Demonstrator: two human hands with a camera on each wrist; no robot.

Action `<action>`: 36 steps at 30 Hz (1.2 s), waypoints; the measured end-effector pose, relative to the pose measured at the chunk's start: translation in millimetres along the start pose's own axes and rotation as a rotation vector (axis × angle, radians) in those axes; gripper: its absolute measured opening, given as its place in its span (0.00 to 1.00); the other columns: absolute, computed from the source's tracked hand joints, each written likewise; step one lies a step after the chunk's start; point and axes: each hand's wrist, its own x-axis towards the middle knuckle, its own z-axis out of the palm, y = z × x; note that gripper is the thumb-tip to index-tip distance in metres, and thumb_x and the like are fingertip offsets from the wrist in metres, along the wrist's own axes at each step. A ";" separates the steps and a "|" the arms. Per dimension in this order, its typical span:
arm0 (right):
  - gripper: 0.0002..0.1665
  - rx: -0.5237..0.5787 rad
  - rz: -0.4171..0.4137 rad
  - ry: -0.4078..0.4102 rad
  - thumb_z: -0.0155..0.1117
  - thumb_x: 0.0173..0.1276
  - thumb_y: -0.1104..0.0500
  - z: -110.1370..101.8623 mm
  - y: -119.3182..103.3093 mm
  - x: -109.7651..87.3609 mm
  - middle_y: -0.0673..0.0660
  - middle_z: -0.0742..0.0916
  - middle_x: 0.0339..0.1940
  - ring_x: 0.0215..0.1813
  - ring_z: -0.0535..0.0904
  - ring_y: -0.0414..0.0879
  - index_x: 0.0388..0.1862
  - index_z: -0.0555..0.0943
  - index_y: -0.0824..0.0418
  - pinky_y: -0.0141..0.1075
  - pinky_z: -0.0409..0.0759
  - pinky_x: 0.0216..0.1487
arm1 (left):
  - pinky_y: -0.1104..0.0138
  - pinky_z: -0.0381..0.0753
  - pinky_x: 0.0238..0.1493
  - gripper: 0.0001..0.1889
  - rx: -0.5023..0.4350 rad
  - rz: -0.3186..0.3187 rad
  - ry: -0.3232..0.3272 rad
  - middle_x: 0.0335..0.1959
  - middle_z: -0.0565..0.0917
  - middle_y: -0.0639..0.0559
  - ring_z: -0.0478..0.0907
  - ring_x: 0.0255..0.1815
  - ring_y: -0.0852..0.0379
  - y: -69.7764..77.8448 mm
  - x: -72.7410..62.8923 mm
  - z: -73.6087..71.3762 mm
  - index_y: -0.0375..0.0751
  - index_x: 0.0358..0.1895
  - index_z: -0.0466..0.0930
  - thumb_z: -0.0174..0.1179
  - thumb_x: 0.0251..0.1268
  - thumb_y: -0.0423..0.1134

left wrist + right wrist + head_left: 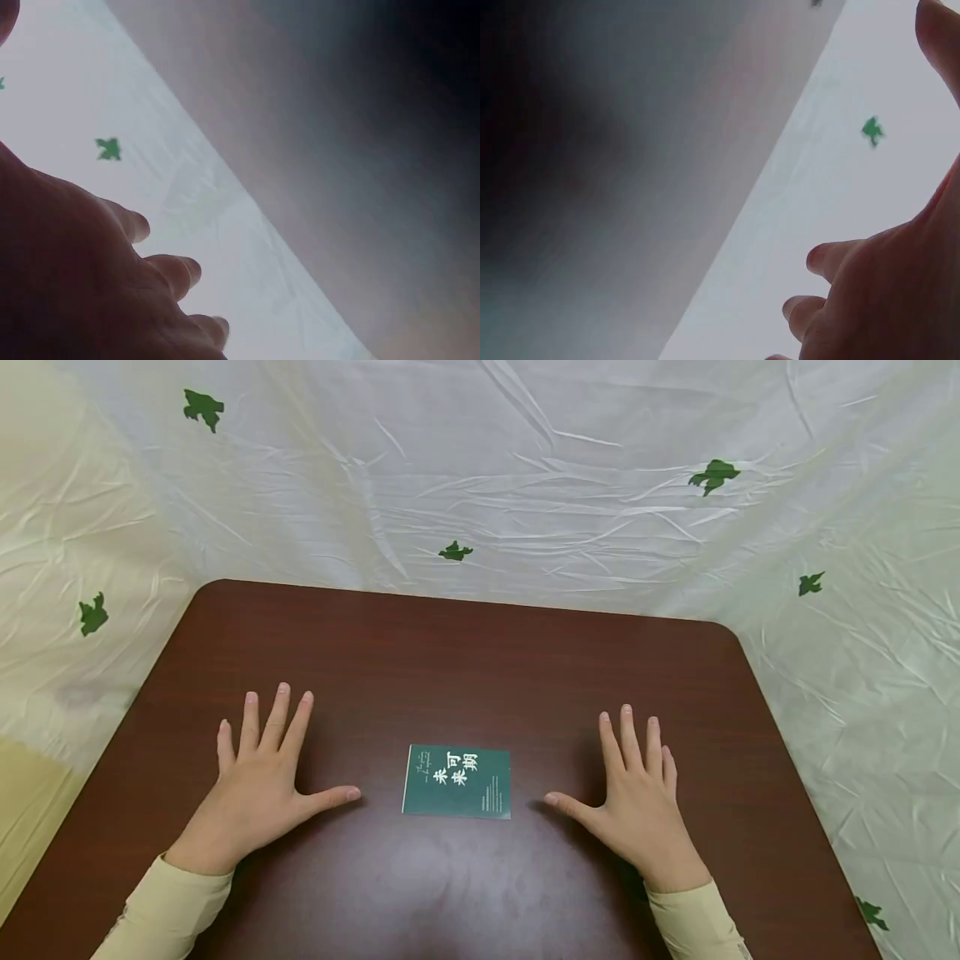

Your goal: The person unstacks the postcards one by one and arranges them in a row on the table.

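A dark green booklet [457, 782] with white Chinese characters lies flat on the brown table, between the two hands. To its left, my left hand [262, 789] is spread palm down with fingers straight, its thumb pointing toward the booklet but apart from it. On the other side, my right hand [633, 806] is spread the same way, thumb tip a short gap from the booklet's right edge. Neither hand holds anything. Both wrist views show only part of the left hand [82, 262] and the right hand [900, 292]; the booklet is not visible there.
The brown table [465, 652] has rounded far corners. White wrinkled sheeting [525, 460] hangs behind it and along both sides, with several green leaf-shaped patches such as one patch [204, 408] at the upper left. Pale yellow sleeves [168, 910] cover the forearms.
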 end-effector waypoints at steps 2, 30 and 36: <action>0.80 0.006 -0.030 -0.012 0.66 0.57 0.13 1.1 -9.5 5.1 0.52 0.39 0.94 0.93 0.29 0.65 0.93 0.43 0.51 0.75 0.46 0.82 | 0.26 0.28 0.83 0.73 -0.019 0.019 -0.014 0.92 0.27 0.50 0.19 0.91 0.33 7.3 4.4 0.4 0.55 0.91 0.30 0.62 0.53 0.87; 0.71 0.207 -0.362 -0.241 0.84 0.58 0.33 25.3 -83.5 25.4 0.54 0.72 0.86 0.84 0.70 0.57 0.91 0.56 0.53 0.60 0.73 0.80 | 0.42 0.65 0.84 0.67 -0.136 0.356 -0.326 0.87 0.61 0.44 0.60 0.87 0.39 88.7 39.5 29.6 0.43 0.90 0.47 0.82 0.55 0.61; 0.69 0.197 -0.346 -0.251 0.85 0.58 0.36 23.0 -82.0 24.7 0.55 0.75 0.83 0.82 0.72 0.56 0.90 0.58 0.52 0.57 0.75 0.79 | 0.44 0.67 0.83 0.62 -0.111 0.360 -0.297 0.83 0.70 0.46 0.68 0.83 0.43 90.3 42.0 31.3 0.42 0.89 0.51 0.82 0.58 0.56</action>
